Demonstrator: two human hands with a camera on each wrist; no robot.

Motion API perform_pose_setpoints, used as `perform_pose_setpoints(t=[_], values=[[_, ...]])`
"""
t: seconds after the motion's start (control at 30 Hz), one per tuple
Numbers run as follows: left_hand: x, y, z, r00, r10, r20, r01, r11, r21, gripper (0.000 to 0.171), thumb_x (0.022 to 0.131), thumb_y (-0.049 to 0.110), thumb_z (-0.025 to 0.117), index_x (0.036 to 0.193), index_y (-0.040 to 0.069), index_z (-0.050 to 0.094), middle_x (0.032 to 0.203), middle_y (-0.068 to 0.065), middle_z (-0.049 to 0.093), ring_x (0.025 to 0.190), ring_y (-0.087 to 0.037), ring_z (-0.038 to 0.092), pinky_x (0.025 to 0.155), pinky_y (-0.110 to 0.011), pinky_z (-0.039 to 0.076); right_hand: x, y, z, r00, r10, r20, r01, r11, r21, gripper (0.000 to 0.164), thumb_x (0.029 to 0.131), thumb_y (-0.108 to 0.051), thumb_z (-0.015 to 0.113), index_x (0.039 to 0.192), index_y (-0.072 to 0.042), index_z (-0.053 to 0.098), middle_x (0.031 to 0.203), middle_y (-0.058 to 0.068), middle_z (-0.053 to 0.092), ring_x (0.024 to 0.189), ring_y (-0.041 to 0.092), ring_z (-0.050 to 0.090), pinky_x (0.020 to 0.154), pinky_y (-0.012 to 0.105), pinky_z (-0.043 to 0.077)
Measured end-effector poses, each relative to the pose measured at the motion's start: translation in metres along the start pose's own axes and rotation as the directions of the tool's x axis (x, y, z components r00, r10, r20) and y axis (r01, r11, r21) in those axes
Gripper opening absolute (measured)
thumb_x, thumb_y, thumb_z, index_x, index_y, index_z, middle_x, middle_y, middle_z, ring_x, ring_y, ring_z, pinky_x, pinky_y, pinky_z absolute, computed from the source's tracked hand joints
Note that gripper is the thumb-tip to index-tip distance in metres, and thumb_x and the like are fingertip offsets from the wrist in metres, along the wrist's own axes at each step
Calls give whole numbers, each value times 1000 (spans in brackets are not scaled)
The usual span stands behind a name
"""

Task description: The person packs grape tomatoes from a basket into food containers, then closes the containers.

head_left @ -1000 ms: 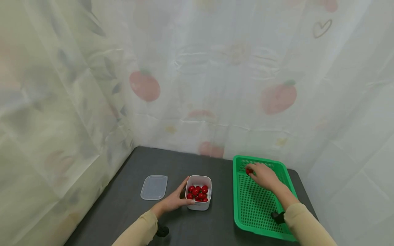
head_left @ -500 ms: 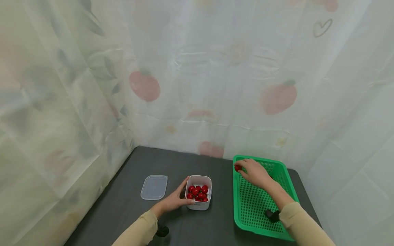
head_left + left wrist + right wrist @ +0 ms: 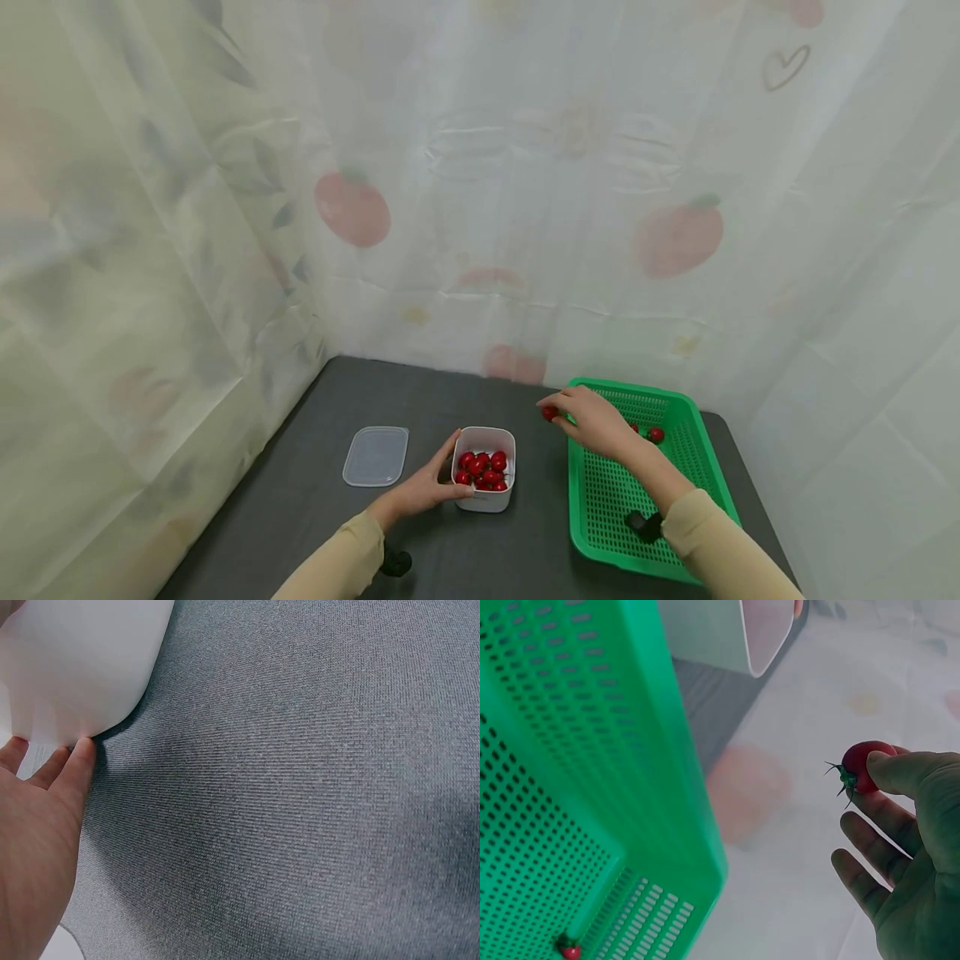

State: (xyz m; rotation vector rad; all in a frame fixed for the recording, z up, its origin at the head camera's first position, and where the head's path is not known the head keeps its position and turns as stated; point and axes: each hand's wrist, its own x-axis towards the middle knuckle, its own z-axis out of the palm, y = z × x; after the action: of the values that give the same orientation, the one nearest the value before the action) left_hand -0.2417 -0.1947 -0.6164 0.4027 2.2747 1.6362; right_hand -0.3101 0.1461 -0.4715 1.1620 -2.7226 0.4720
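Note:
In the head view my left hand (image 3: pixel 423 490) grips the left side of a white square container (image 3: pixel 491 503), thumb at the front and fingers along the back left. Several cherry tomatoes (image 3: pixel 478 467) lie inside it. My right hand (image 3: pixel 596 421) pinches one cherry tomato (image 3: pixel 868 761) between thumb and index finger, its green stem showing in the right wrist view. That hand is over the left rim of a green basket (image 3: pixel 576 500). In the left wrist view, fingertips (image 3: pixel 84 746) touch the container's white wall (image 3: pixel 82 667).
A translucent lid (image 3: pixel 377 457) lies flat on the dark table (image 3: pixel 442 392), left of the container. Inside the basket, a cherry tomato (image 3: pixel 656 435) sits near the far right, with another partly hidden by the right hand. Printed curtains (image 3: pixel 525 250) hang behind the table.
My right hand has moved left with the cherry tomato, from inside the basket to past its left rim. Tomatoes in the basket have come into sight. The left hand and container stay put.

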Motion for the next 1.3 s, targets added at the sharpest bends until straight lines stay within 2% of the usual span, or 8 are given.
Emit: perform_pose_setpoints(t=[0.23,0.43,0.63,0.9,1.07,1.3], values=[[-1,0,-1,1000,-5,0,5,1000,0,107,92,33,77,166,24,0,168,-16,15,150,-46,23,113,-67,26,13,-15,12,996,-75,40,75,997,13,31,98,-12,71,127,-20,71,114,-2,68,105,20,60,87,39,52],[1,-3,-1,1000,-12,-3,12,1000,-9,106,92,33,77,166,29,1,168,-13,15,150,-45,21,114,-68,24,25,-27,23,990,-126,70,124,992,24,30,97,-12,71,126,-19,73,113,-1,70,104,20,62,89,40,52],[2,-6,-1,1000,-11,3,11,1000,-14,105,93,32,77,166,29,1,168,-14,15,149,-47,25,113,-66,27,35,-36,35,983,-155,97,153,988,23,30,97,-13,72,127,-18,73,113,-2,71,104,19,62,91,40,51],[1,-7,-1,1000,-10,8,10,1000,-3,106,93,35,76,166,30,0,169,-14,12,149,-46,24,113,-67,27,43,-44,48,978,-148,147,147,989,17,28,98,-13,70,126,-18,74,112,-3,72,105,20,62,92,40,51],[1,-7,-1,1000,-11,5,11,1000,5,104,93,36,76,165,33,1,170,-13,11,150,-45,21,113,-68,26,46,-46,57,975,-138,174,141,990,-5,27,98,-13,70,124,-17,74,108,-3,73,101,20,61,89,38,52],[1,-8,0,1000,-13,3,13,1000,6,105,93,36,76,166,29,1,170,-12,12,151,-43,20,114,-67,24,48,-45,68,973,-130,191,141,989,-45,27,96,-14,72,123,-17,75,104,-3,73,96,20,61,85,38,52]])
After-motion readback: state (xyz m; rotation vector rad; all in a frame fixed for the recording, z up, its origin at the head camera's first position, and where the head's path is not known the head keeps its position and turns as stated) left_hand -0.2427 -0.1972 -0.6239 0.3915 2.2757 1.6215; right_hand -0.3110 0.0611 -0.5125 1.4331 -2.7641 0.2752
